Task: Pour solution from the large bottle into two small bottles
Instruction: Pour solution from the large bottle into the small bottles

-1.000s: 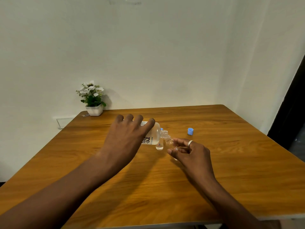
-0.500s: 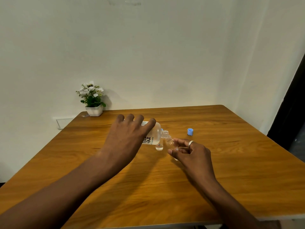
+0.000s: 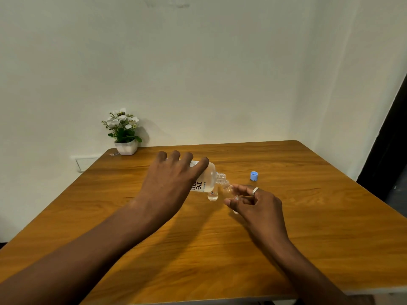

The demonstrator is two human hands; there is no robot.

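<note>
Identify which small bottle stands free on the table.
The upright small bottle in front of the large bottle, on the table, no hand on it. The other small bottle is held in the right hand.

Wood-grain table in front of me, far-R corner rounded, set into a room corner. Plain off-white wall behind, faint smudges up top; second wall on R. Small potted plant, white flowers and pot, at table's far-L corner. Pale wall plate beyond the L edge, poss. a socket. Dark opening far R.
</note>
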